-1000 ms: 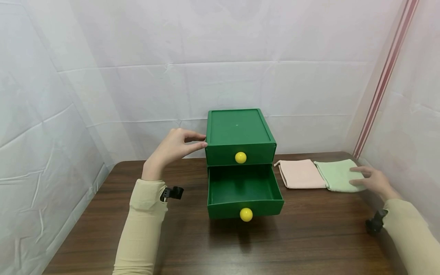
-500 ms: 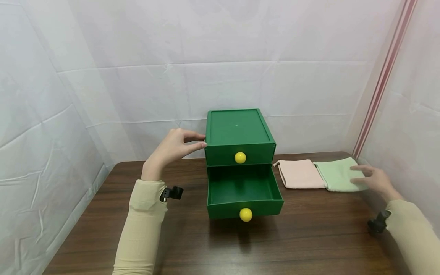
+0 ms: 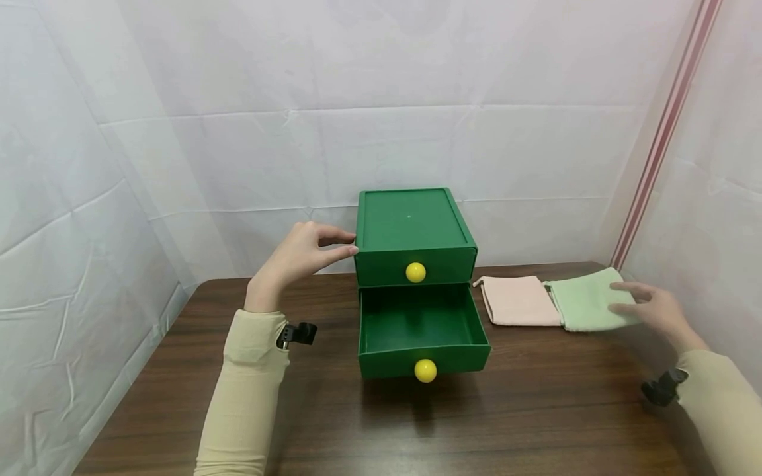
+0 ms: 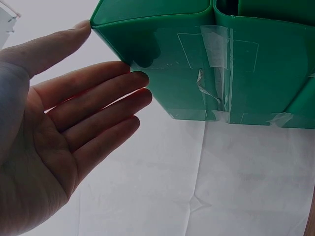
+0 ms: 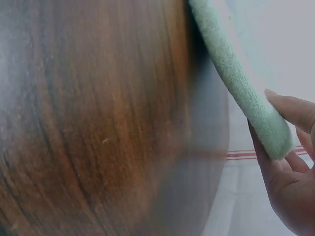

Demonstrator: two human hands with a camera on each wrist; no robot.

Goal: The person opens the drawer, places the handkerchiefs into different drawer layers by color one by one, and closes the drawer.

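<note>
My right hand (image 5: 290,172) sits at the lower right, fingers and thumb pinching the near edge of a folded pale green cloth (image 5: 236,78), which runs up and to the left. The brown wooden table (image 5: 98,123) fills the left side. A pale wall lies behind the cloth.

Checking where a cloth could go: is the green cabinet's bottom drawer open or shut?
Open. The bottom drawer is pulled out well past the closed top drawer, and its green inside shows, with nothing in it.
</note>
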